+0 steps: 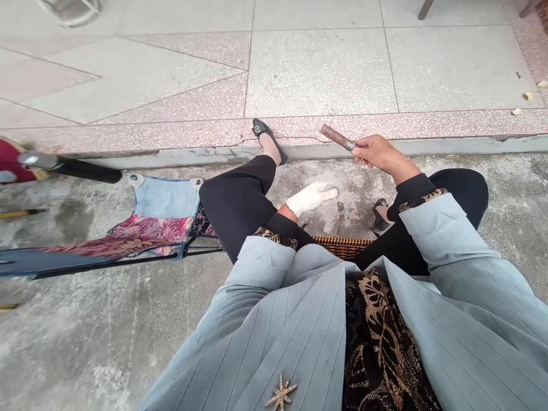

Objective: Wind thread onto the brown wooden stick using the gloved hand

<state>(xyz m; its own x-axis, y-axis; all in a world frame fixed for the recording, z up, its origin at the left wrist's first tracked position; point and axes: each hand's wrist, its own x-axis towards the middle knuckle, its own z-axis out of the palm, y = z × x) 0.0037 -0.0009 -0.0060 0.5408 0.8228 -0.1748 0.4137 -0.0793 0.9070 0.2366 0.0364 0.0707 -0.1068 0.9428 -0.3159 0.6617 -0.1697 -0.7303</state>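
All positions are taken from the grey-and-pink terrazzo step (317, 68).

At the far left, near the step's front edge, a dark red, rounded object (11, 162) is noted, its identity not established. Beside it, a smooth black bar with a metal end (85, 169) is seen, apparently raised off the grey concrete ground (85, 331). On the near side of the step, a folding chair with a blue and pink floral fabric sling (148, 220) is found, apparently set aside within reach.

A black, buckled left shoe (257, 129) is planted at the step's edge, presumably to brace the seated posture. The left hand (314, 197), in a white knitted glove, is held over the ground on the near side of the step. Its fingers are nearly straight and together, with nothing seen in them; the palm side is hidden. The glove is judged to be protective.

Farther right, a brown, cylindrical, wood-like rod (336, 136) with silvery wire binding is held over the step's pink border. Its bound end is gripped by the bare right hand (377, 154), the fingers closed around it; the far end is thus left exposed, tilted up and leftward. Whether anything extends beneath the grip cannot be determined.

A black right shoe (379, 214) is placed below the step, so that a wide stance is formed.
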